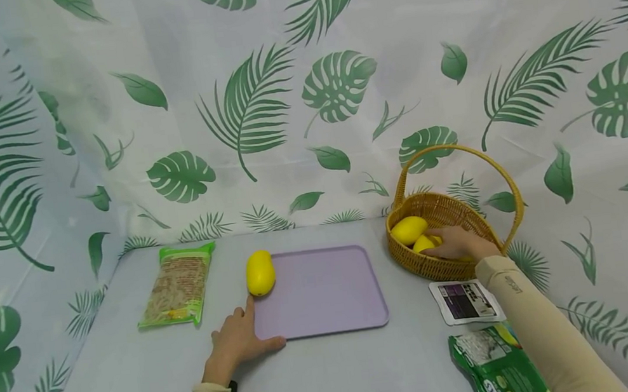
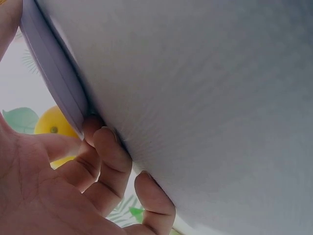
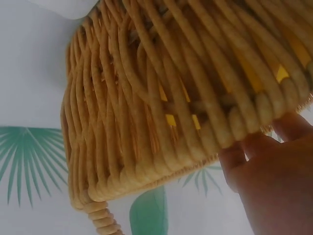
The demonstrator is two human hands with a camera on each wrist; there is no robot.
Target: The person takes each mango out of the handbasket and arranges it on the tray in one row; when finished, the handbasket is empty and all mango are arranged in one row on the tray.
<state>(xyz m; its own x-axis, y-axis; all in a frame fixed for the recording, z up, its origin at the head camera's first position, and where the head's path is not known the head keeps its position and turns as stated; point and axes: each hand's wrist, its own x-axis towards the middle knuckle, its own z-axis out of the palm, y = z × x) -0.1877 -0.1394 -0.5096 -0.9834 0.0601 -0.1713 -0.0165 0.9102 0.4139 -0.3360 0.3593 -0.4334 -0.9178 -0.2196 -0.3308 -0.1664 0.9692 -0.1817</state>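
Observation:
A lavender tray (image 1: pixel 324 291) lies on the table with one yellow mango (image 1: pixel 260 273) across its far left part. My left hand (image 1: pixel 239 338) rests at the tray's near left corner, forefinger stretched toward the mango and thumb along the near edge. In the left wrist view, the fingertips (image 2: pixel 93 128) of that hand touch the tray's rim (image 2: pixel 58 81) and the table. On the right stands a wicker basket (image 1: pixel 436 205) with several mangoes (image 1: pixel 409 230) inside. Reaching over its near rim, my right hand (image 1: pixel 459 243) grips a mango (image 1: pixel 424 244); the wicker hides its fingertips in the right wrist view.
Left of the tray lies a clear and green food packet (image 1: pixel 177 287). In front of the basket are a white and purple pouch (image 1: pixel 467 301) and a green bag (image 1: pixel 498 362), partly under my right forearm. The basket's tall handle (image 1: pixel 458 147) arches over it. A leaf-patterned curtain (image 1: pixel 282 116) stands behind.

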